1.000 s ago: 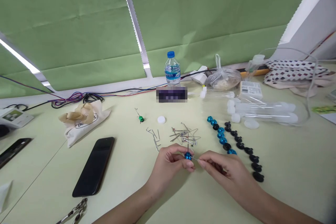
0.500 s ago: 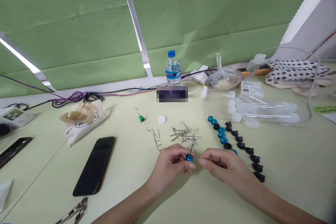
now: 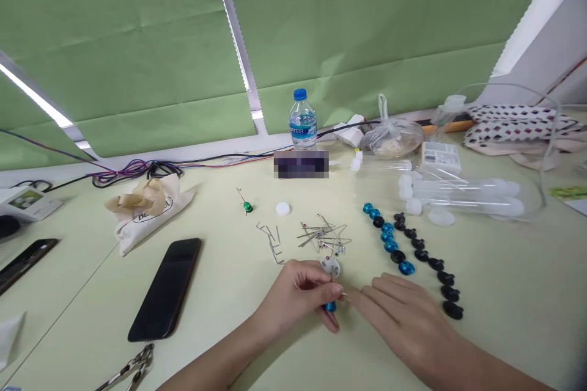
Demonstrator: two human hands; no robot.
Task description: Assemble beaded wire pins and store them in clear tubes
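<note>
Toward the near edge of the bench (image 3: 229, 293), just right of the middle, a small blue ball (image 3: 329, 306) partly hidden in the left hand (image 3: 298, 293), gripped between thumb and fingers. Above the thumb, a thin upright rod (image 3: 332, 269), apparently part of the same piece. Close by, the right hand (image 3: 403, 317), back upward, fingers curled inward; a short metal tip (image 3: 344, 294) between the two hands, impossible to tell whether pinched or only touched. Just beyond the left hand, a white disc (image 3: 337, 266), then a loose heap of metal pins (image 3: 323, 235), with bent metal keys (image 3: 274, 244) to its left. Farther toward the far edge, a white cap (image 3: 283, 209) and a green ball (image 3: 247, 206) with its own pin. On the right, two slanting lines: blue and black pieces (image 3: 387, 236), and black knobs (image 3: 435, 264). Nearer the left edge, a dark phone (image 3: 165, 290), lying flat.

Likeliest trouble: a slip of the smooth, round ball from a narrow fingertip grip, then a roll across bare bench. Also possible: a pricked fingertip from sideways pressure on the tip, or heaped pins scattered by a knuckle so close.
</note>
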